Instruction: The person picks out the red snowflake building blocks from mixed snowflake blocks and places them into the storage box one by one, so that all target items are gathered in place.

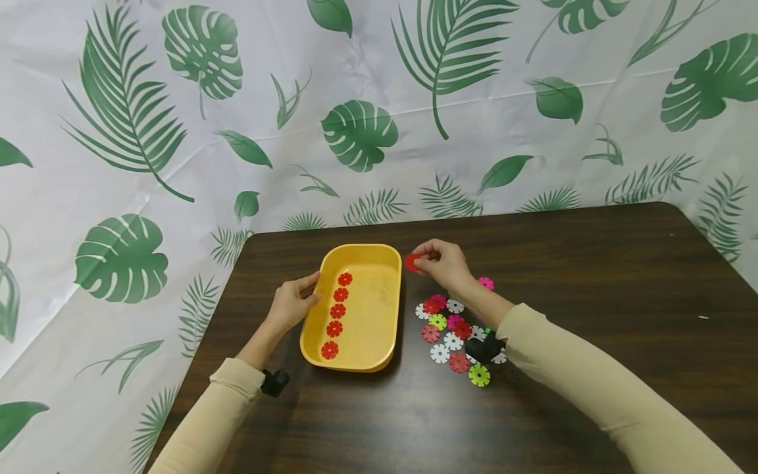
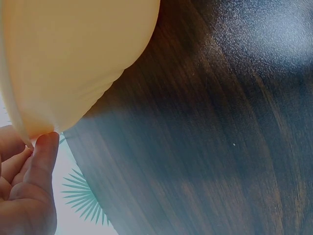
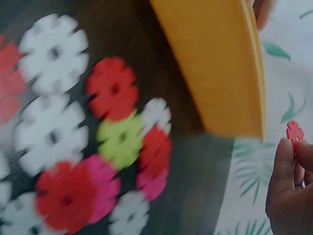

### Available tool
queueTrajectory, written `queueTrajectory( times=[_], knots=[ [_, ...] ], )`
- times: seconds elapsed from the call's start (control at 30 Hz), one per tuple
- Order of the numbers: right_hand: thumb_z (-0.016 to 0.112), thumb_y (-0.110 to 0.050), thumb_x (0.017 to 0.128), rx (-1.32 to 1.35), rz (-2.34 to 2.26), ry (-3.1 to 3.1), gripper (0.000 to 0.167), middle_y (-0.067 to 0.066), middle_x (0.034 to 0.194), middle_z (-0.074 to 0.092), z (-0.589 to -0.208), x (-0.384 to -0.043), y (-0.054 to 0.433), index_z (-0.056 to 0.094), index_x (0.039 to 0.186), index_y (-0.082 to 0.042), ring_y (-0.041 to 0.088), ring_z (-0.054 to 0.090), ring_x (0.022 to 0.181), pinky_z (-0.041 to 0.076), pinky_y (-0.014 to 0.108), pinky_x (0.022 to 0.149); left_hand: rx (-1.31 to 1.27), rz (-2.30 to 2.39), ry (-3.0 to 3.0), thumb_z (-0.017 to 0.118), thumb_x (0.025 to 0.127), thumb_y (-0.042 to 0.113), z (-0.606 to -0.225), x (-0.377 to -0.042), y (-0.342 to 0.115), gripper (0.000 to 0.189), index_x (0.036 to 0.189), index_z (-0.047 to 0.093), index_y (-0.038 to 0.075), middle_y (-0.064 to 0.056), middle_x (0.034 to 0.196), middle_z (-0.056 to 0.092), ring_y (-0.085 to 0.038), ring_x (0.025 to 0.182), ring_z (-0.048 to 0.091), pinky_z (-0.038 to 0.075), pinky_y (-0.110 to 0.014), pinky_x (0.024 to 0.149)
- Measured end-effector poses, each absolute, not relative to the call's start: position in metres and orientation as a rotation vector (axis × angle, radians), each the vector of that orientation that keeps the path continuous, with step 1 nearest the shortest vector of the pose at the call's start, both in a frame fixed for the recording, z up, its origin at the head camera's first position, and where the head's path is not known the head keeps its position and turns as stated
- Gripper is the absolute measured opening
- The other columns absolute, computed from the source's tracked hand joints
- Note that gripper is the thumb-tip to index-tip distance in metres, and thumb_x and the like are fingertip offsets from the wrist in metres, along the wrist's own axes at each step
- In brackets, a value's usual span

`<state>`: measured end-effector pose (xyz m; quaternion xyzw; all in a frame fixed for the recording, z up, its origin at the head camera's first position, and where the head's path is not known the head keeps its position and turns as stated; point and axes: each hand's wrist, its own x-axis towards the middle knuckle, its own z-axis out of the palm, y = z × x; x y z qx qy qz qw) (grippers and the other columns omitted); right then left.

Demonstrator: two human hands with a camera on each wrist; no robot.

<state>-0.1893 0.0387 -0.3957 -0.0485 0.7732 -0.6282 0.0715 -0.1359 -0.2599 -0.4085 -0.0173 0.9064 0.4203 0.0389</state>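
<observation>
A yellow plastic tray [image 1: 370,363] stands on the table with a column of several red notched discs [image 1: 337,311] along the left of its floor. My left hand [image 1: 293,304] pinches the tray's left rim between thumb and fingers; the left wrist view shows the thumb [image 2: 45,156] against the outer wall. Just beyond the tray's right rim, my right hand [image 1: 444,264] holds another red notched disc [image 1: 411,263] between thumb and fingertips, raised above the table. In the right wrist view this disc [image 3: 294,130] sticks up from the fingertips.
A loose pile of notched discs in white [image 1: 440,353], yellow-green [image 1: 479,375], pink and red lies right of the tray, partly under the right forearm. Some overlap. The dark wooden table [image 1: 592,276] meets a leaf-patterned white cloth [image 1: 367,66] behind and at left.
</observation>
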Motion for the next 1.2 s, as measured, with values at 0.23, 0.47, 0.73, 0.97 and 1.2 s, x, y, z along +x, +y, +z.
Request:
queueTrajectory(
  times=[0.23,0.47,0.73,0.97,1.2],
  knots=[
    [0.064,0.004,0.085,-0.236,-1.808,2.306,0.016,0.012,0.087,0.058,-0.389,-0.203,0.005,0.064,0.101,0.004,0.018,0.059,0.075,0.057,0.042,0.081,-0.07,1.299,2.774,0.059,0.091,0.001,-0.408,-0.138,-0.259,0.052,0.14,0.044,0.004,-0.019,0.138,0.049,-0.032,0.115,0.058,0.054,-0.039,0.086],
    [0.062,0.004,0.085,-0.338,-1.686,2.31,0.013,0.01,0.084,0.057,-0.387,-0.216,-0.013,0.064,0.098,0.005,0.016,0.058,0.073,0.059,0.037,0.078,-0.046,1.279,2.788,0.059,0.09,0.002,-0.408,-0.14,-0.258,0.052,0.14,0.044,0.005,-0.019,0.137,0.049,-0.032,0.114,0.059,0.054,-0.038,0.085],
    [0.062,0.006,0.085,-0.426,-1.599,2.284,0.012,0.012,0.082,0.06,-0.391,-0.226,-0.031,0.065,0.097,0.008,0.017,0.062,0.072,0.058,0.04,0.08,-0.047,1.254,2.801,0.06,0.09,0.002,-0.407,-0.139,-0.258,0.052,0.139,0.045,0.006,-0.019,0.136,0.05,-0.032,0.113,0.059,0.055,-0.038,0.084],
    [0.066,0.004,0.084,-0.42,-1.443,2.378,0.01,0.006,0.075,0.056,-0.401,-0.229,-0.053,0.066,0.094,0.004,0.012,0.058,0.065,0.059,0.031,0.072,-0.056,1.264,2.795,0.061,0.089,0.002,-0.41,-0.138,-0.259,0.053,0.139,0.045,0.006,-0.018,0.137,0.05,-0.032,0.113,0.059,0.055,-0.037,0.083],
    [0.066,0.005,0.081,-0.394,-1.31,2.52,0.007,0.008,0.074,0.061,-0.408,-0.231,-0.069,0.068,0.087,0.002,0.011,0.054,0.058,0.054,0.018,0.055,-0.068,1.286,2.795,0.061,0.089,0.001,-0.41,-0.136,-0.261,0.053,0.139,0.046,0.006,-0.019,0.136,0.05,-0.033,0.112,0.06,0.056,-0.037,0.082]
  ],
)
